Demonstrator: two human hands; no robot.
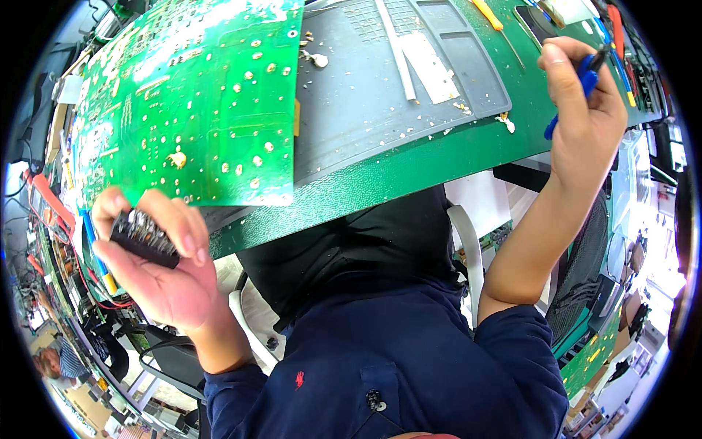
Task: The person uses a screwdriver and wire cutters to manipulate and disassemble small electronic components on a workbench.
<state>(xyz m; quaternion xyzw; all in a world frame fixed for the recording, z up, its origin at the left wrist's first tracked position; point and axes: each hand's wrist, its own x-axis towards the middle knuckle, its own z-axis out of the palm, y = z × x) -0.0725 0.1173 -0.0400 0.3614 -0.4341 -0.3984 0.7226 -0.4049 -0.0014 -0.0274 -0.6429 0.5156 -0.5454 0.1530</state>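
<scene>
My left hand (168, 285) holds a small black component (146, 238) with a row of metal pins or parts along its top, below the lower edge of a large green circuit board (205, 117). My right hand (585, 102) is closed around blue-handled pliers or cutters (589, 82), with the dark tip pointing up, beyond the right edge of a grey mat (351, 117).
The green work surface (409, 172) holds the mat with white strips (428, 69) and scraps, plus an orange-handled screwdriver (488, 16). Red-handled tools (51, 197) lie at the left. A seated person (62, 358) shows at the lower left; chairs stand below.
</scene>
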